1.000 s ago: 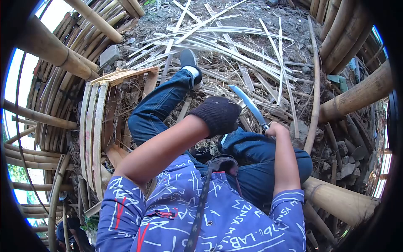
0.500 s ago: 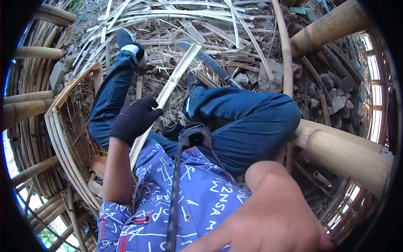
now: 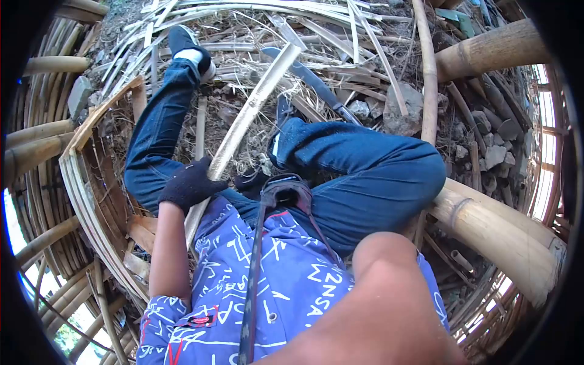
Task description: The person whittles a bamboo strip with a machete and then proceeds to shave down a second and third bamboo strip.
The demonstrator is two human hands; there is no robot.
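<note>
My left hand [image 3: 190, 184], in a dark knit glove, is closed round a long split bamboo strip [image 3: 252, 106]. The strip slants from beside my shirt up past my bent leg, its far end raised over the ground litter. My bare right arm [image 3: 377, 304] bends back toward the camera and fills the lower right; the hand itself lies past the bottom edge. On the ground beyond my bent knee lies a machete [image 3: 319, 88] with a dark blade, partly behind the strip's far end. Neither hand touches it.
My legs [image 3: 365, 176] are spread, one bent. Bent bamboo slats [image 3: 91, 210] stand at left. Thick bamboo poles [image 3: 499, 228] bound the right side, with stones [image 3: 493, 155] near them. Loose bamboo strips [image 3: 231, 21] litter the ground ahead. A strap [image 3: 254, 286] hangs over my shirt.
My left hand has shifted slightly down and sits lower on the bamboo strip, whose far end is now higher in view. My right hand has drawn toward the camera and out of view.
</note>
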